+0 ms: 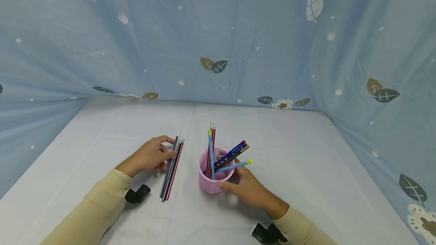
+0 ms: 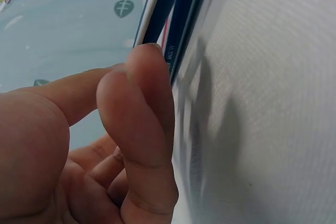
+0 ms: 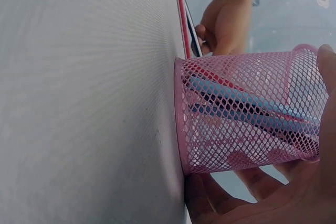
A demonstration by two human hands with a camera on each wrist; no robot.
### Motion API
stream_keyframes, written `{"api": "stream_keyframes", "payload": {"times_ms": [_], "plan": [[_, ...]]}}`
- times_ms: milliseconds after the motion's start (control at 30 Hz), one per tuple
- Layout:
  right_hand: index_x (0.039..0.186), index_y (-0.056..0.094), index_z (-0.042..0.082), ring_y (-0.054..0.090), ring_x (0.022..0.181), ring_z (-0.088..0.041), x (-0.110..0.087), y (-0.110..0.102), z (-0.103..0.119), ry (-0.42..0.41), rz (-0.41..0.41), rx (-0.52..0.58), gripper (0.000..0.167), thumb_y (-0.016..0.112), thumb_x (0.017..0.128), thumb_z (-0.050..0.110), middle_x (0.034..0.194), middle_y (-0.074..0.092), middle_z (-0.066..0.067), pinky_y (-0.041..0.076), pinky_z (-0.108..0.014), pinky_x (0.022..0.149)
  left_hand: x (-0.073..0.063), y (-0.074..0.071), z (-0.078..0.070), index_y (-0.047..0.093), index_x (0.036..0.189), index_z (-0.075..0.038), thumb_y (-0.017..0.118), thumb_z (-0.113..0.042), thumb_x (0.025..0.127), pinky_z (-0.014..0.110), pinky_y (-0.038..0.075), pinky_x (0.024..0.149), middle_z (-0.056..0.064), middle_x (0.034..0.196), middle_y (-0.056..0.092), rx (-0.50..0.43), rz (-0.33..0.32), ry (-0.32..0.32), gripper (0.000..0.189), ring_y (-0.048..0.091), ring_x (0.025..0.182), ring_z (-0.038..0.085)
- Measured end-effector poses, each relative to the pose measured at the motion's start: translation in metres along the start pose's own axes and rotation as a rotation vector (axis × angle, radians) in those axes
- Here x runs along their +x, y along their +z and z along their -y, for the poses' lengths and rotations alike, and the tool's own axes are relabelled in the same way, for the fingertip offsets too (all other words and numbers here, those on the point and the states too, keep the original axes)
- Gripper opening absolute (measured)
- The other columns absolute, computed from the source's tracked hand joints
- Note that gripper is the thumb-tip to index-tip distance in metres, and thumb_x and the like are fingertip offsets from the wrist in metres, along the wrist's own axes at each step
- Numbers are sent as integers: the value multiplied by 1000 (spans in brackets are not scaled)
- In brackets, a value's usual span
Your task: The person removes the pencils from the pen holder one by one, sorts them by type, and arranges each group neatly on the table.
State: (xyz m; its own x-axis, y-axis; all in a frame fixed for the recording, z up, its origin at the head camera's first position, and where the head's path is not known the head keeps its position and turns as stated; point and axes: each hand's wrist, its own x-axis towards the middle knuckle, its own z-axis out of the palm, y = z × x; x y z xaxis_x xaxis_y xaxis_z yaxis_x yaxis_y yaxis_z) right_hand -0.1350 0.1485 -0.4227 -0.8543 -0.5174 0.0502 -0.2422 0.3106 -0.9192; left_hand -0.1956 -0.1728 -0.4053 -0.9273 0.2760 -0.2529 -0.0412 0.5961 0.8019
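A pink mesh pen holder stands upright, holding red-striped pencils, dark blue dotted pencils and light blue pencils with yellow-green ends. My right hand grips its right side, thumb at the front and fingers curled behind. Left of the holder lies a small bundle of dark and red pencils, side by side. At the bundle's far end, my left hand pinches dark pencils between thumb and fingertips. In the left wrist view, pencil shafts run up from behind the fingertips.
The white-covered table lies beneath both hands. A blue cloth with leaf prints rises at the back and sides. Black wrist devices sit below both sleeves.
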Motion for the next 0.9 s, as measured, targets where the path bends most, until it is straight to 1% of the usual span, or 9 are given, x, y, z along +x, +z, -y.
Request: {"api": "stream_keyframes", "payload": {"times_ms": [133,367,500,667,900], "plan": [[154,34,17,59,123,-21,0,0,-1,1,2,-3,71,70,94,29,141,57,-2,47,-27,102,0,1,1,46,141,-5,65,-23,98,35,54,52,9,86,65,12,3,4,50,63,54,18],[156,32,18,58,125,-20,0,0,1,17,0,-14,73,70,94,31,143,56,-1,46,-29,103,1,3,1,48,138,-6,66,-22,97,34,55,52,8,84,66,35,-10,-18,48,63,53,17],[154,34,17,58,124,-20,0,0,1,21,0,-15,72,70,94,31,142,57,-1,47,-30,103,0,5,1,48,138,-3,66,-21,97,35,56,52,9,83,65,41,-12,-6,48,63,52,17],[154,34,16,58,123,-20,0,0,1,27,1,-9,72,71,93,30,141,57,-2,47,-29,102,0,6,1,49,137,-3,67,-20,96,34,56,51,9,82,65,43,-17,-5,48,63,52,16],[157,29,21,55,128,-20,0,0,2,55,0,-21,77,70,94,35,149,51,0,45,-40,106,-1,7,0,51,137,-4,68,-17,95,33,56,52,10,80,65,41,-15,-7,47,63,51,16]]}}
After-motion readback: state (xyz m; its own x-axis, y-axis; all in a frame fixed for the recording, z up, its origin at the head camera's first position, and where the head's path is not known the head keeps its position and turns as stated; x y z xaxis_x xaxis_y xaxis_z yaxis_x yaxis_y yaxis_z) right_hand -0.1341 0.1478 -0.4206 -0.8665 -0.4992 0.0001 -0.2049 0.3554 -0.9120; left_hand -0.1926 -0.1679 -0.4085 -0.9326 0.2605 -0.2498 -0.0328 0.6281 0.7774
